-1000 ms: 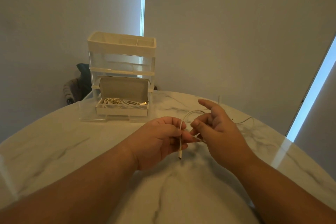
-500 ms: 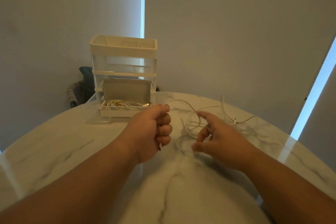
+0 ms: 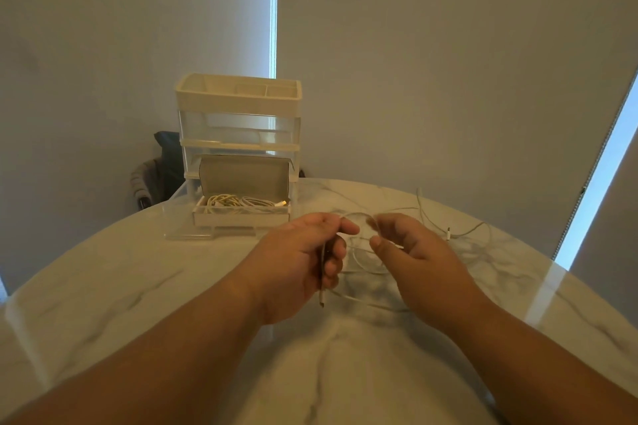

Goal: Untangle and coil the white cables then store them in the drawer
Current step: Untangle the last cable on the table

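A thin white cable (image 3: 366, 266) loops between my two hands above the marble table (image 3: 103, 286). My left hand (image 3: 303, 262) grips it with curled fingers, and its plug end hangs below the fist. My right hand (image 3: 411, 252) pinches the cable's loop between thumb and fingers. The rest of the cable (image 3: 459, 235) trails loose over the table to the right. Behind my hands stands a clear drawer unit (image 3: 238, 124). Its bottom drawer (image 3: 186, 221) is pulled out and holds a small open box (image 3: 241, 217) with coiled white cables (image 3: 241, 202) inside.
A cream organiser tray (image 3: 238, 93) tops the drawer unit. A chair with dark and grey cloth (image 3: 155, 176) stands behind the table at the left. The round table's far edge curves close behind the loose cable. Wall and blinds lie beyond.
Both hands have come together again at the table's middle. The right hand, empty half a second ago, now pinches a loop of the cable beside my left fist.
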Motion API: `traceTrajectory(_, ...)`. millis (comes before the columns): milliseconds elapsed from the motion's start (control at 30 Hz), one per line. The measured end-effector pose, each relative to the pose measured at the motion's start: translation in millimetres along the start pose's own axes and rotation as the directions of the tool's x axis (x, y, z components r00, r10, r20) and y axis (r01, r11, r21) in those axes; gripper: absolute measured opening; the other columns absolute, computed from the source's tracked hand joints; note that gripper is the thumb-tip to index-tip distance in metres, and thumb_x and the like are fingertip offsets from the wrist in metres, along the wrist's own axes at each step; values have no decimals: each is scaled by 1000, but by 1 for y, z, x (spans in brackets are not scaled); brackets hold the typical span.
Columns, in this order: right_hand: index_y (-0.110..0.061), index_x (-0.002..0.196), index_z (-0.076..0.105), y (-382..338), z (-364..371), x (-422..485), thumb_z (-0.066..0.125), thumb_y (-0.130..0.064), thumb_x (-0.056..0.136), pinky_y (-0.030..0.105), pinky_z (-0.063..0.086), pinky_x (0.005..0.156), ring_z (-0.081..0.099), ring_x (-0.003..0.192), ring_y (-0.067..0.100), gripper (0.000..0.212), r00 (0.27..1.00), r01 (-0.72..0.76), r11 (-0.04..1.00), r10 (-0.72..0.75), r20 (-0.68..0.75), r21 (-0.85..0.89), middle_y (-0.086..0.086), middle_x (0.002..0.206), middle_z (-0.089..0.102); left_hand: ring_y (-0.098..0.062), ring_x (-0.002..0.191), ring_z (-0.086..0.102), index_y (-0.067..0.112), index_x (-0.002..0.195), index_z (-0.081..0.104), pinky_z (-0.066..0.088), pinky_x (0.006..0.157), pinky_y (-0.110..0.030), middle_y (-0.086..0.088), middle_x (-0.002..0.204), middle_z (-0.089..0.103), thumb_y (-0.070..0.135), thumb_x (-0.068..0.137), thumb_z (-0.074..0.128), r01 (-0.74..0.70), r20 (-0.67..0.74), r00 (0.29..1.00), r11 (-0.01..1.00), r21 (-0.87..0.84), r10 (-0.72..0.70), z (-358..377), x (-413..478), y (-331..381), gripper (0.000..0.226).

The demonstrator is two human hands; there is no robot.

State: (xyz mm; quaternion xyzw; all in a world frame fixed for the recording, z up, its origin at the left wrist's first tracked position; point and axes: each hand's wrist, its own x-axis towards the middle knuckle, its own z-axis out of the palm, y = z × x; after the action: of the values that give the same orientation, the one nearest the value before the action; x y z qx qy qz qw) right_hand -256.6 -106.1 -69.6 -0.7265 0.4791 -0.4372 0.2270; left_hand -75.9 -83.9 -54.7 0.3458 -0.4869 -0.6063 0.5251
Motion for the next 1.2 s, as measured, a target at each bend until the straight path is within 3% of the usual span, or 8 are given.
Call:
traceTrajectory(67,-29,95,66,1,5,1,56,-27,100,31,53,83,66,94,13,12,998,-57,991,59,-17,124,-9,94,73,-15,53,44,3,100,65,35,53,-28,-5,64,52,17,102,43,-9,19,1000,1000,-14,9,4,-1,0,26)
traceTrajectory(167,-19,89,68,2,8,4,56,-16,100,41,55,83,68,80,20,17,988,-144,905,154,7,401,-1,76,72,-18,56,52,1,101,64,45,55,-29,-7,65,54,16,102,42,-12,29,999,1000,-23,12,3,-1,-1,27)
traceTrajectory(267,-16,87,70,4,5,8,60,-12,97,37,43,62,49,61,19,14,978,-164,860,204,-31,483,1,62,56,-18,59,55,0,103,65,48,58,-29,-8,67,55,11,101,44,-1,41,999,1000,17,0,2,-3,0,24)
traceTrajectory(367,-20,82,73,6,1,10,66,-13,92,31,32,57,39,58,14,14,963,-183,811,260,-64,555,-2,61,50,-18,60,57,0,103,64,49,60,-29,-9,70,58,3,100,44,15,33,999,991,132,-19,2,-4,1,21)
traceTrajectory(567,-23,82,70,2,-4,6,71,-22,90,22,42,64,57,58,-4,8,971,-77,931,152,-186,357,-15,65,66,-15,53,51,3,93,63,40,54,-27,-7,68,60,15,103,45,112,34,991,940,323,-130,1,-6,-3,23)
traceTrajectory(733,-28,83,69,-1,-7,3,69,-24,92,17,45,67,61,71,-2,10,971,6,977,46,-236,215,-15,77,69,-18,57,54,5,85,59,43,58,-29,-10,68,60,22,104,42,200,91,967,930,310,-238,2,-9,1,30)
traceTrajectory(1033,-33,87,70,5,-9,6,67,-28,93,14,43,68,61,81,-7,8,977,-8,999,20,-215,53,-14,87,69,-25,65,62,1,91,64,54,70,-36,-14,74,64,11,102,41,179,199,960,978,108,-198,1,-12,6,27)
traceTrajectory(1200,-31,93,73,8,-11,8,67,-29,93,10,42,69,60,86,-12,6,981,-14,1000,18,-191,22,-15,92,70,-16,58,53,4,98,64,46,51,-26,-8,74,60,15,104,39,211,177,956,967,142,-235,5,-14,6,28)
